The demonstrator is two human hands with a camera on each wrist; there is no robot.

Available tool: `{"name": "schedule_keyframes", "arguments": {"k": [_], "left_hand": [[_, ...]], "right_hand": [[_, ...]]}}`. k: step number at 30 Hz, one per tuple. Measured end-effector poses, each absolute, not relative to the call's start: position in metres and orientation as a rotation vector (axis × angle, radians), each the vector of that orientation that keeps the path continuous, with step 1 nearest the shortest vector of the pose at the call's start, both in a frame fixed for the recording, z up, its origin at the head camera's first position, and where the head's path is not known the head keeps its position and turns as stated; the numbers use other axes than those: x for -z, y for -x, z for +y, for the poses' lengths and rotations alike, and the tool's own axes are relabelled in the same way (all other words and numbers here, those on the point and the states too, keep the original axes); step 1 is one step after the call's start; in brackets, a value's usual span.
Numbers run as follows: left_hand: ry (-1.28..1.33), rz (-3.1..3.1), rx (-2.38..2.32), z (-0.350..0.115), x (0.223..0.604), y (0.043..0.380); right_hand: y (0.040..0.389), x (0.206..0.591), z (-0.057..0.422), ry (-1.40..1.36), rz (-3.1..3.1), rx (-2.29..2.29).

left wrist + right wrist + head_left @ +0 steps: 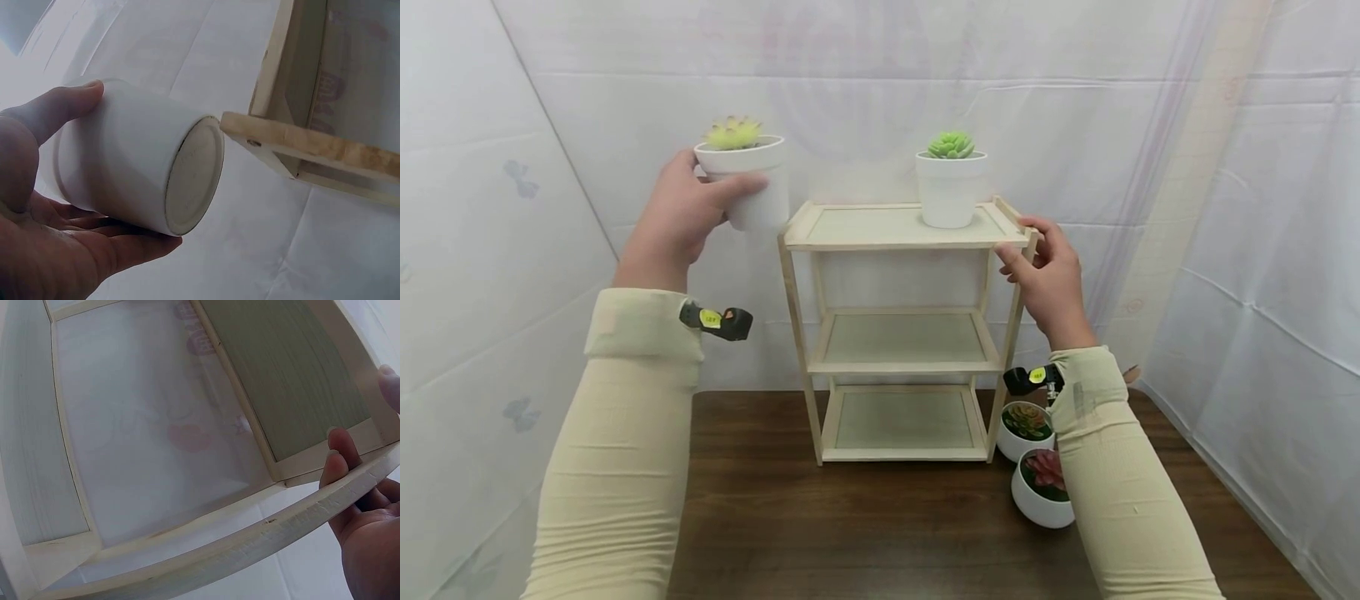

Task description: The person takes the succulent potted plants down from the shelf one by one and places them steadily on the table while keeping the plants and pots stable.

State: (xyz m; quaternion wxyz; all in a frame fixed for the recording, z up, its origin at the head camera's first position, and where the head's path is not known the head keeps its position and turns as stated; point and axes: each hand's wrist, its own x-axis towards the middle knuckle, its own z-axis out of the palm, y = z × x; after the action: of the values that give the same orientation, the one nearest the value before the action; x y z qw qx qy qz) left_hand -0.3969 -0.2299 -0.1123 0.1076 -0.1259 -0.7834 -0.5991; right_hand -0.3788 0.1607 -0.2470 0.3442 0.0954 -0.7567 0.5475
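Holding a white pot (765, 198) up beside a wooden shelf (904, 247)

The hands are well apart, each clamped on something different. The left hand (688, 204) grips the white pot, thumb on one side and fingers on the other. A spiky yellow plant (733, 133) sits in its mouth. The white pot is off the desk (850, 517), in the air by the shelf's upper left corner; its base comes very near the frame there, and whether the two touch I cannot tell.

The right hand (1051, 279) holds the shelf at its upper right corner, with fingers wrapped round the side bar and the thumb by the front edge.

On the top tier, toward the right, a second pot (950, 193) stands upright, also white, with a light green succulent (951, 145) in it. Below, the shelf has two more tiers and stands on the brown desk. By its right foot are two low white bowls (1042, 508), one with a reddish plant (1047, 472), the other with a green and orange one, both partly hidden by the right arm.
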Motion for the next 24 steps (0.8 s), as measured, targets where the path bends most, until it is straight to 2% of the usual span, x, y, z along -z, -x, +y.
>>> {"name": "schedule_keyframes", "arguments": {"k": [24], "left_hand": [[0.360, -2.367, 1.699, -0.259, 0.140, 0.396]], "right_hand": [[0.377, 0.250, 0.162, -0.228, -1.967, -1.422]]}}
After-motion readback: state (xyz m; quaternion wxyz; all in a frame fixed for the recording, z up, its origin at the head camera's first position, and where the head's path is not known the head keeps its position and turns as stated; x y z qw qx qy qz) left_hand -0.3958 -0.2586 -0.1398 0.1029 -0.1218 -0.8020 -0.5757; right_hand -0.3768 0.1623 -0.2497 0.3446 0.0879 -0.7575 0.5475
